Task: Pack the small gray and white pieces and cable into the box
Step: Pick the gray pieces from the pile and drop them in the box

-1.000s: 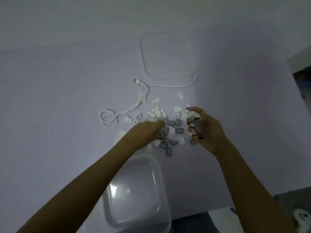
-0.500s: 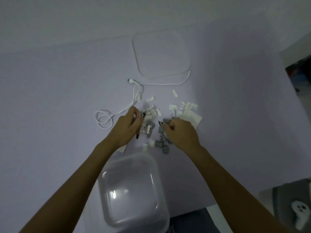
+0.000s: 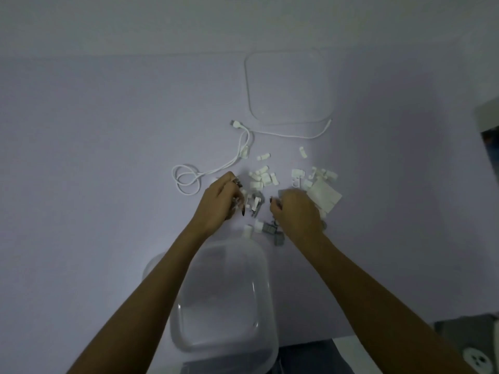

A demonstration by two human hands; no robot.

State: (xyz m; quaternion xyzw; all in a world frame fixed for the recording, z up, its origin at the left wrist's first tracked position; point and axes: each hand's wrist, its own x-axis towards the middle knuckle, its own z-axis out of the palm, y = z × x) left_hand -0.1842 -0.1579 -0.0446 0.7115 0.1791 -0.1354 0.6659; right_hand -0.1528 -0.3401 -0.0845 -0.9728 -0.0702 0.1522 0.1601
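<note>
Both hands were down among the gray and white pieces point(image 3: 263, 182) scattered on the table point(image 3: 108, 157): the left hand point(image 3: 220, 202) curled shut around a few, the right hand point(image 3: 295, 214) palm-down, its grip hidden. The cable point(image 3: 216, 175) lay beyond, the clear box point(image 3: 224, 300) nearer the person.

Both forearms cross above the box point(image 3: 229, 306), blocking its mouth. Pieces point(image 3: 260, 179) crowd the middle, cable point(image 3: 189, 182) loops left, lid point(image 3: 289, 87) lies beyond. The surface point(image 3: 81, 157) lies bare far left and right.
</note>
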